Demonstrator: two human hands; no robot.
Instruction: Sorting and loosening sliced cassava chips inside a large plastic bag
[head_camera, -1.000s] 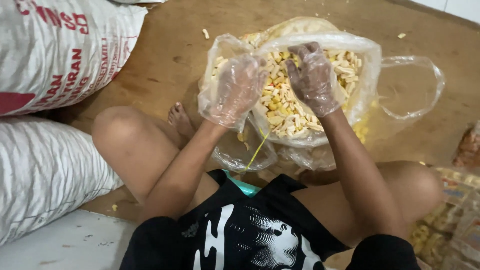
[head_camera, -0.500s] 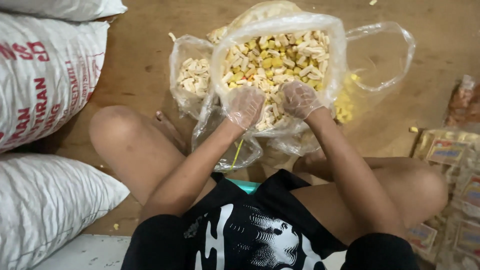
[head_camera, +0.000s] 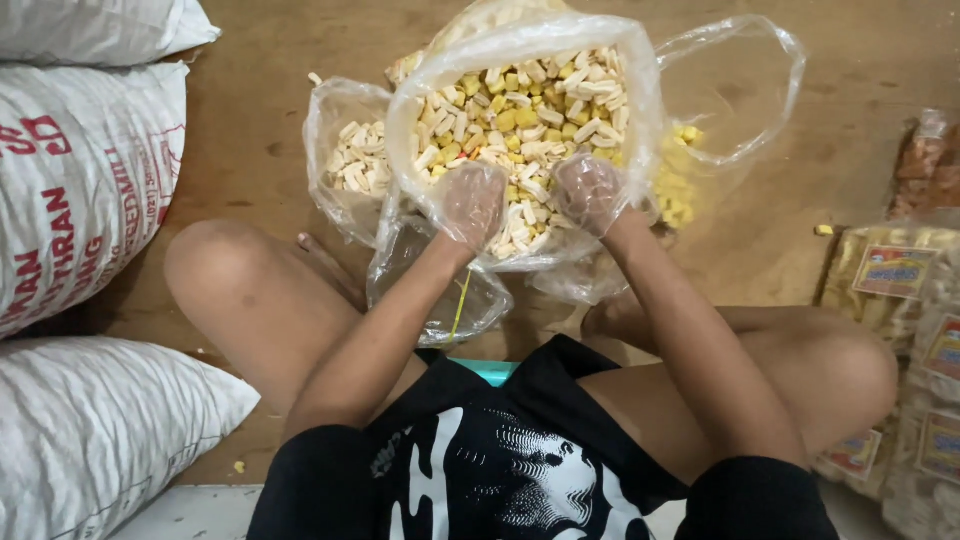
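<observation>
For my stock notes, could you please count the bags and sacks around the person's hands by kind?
Clear plastic bags holding snack pieces: 2, the big bag that both gloved hands, left hand and right hand, are in, and a smaller bag beside it.
White woven sacks: 3.
Total: 5.

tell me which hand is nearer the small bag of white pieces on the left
Left. The left hand grips the big bag's rim just beside the small bag; the right hand holds the rim farther away.

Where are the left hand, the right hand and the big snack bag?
left hand (head_camera: 470, 203), head view, back of the gloved hand.
right hand (head_camera: 590, 190), head view, back of the gloved hand.
big snack bag (head_camera: 520, 45), head view, far rim.
</observation>
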